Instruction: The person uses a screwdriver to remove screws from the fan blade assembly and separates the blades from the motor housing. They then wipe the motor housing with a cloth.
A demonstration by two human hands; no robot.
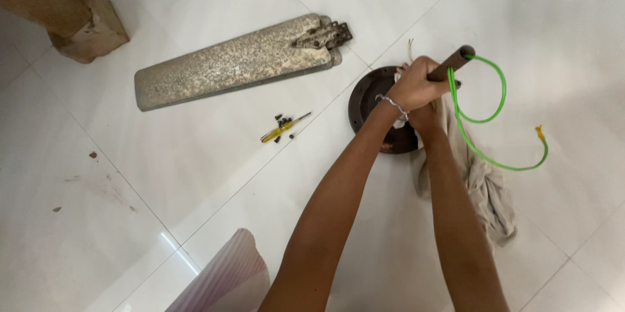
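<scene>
The left hand (416, 84), with a metal bracelet (392, 105) at the wrist, is closed around one dark brown metal rod (454, 63) that stands tilted over one dark round motor housing (371, 107) on the white tiled floor (195, 175). The right hand (426, 115) sits just below and behind the left, against the housing; whether it is open or closed cannot be told. One green wire (485, 120) comes out of the rod's top end and loops to the right of the housing, ending in a yellowish tip. One beige cloth (485, 188) lies beside the housing, under the right forearm. Left of the housing lie one yellow-handled screwdriver (280, 130) with a few small dark screws (284, 120), a stack of grey fan blades (241, 61) farther left, and one wooden leg (71, 16) well beyond.
</scene>
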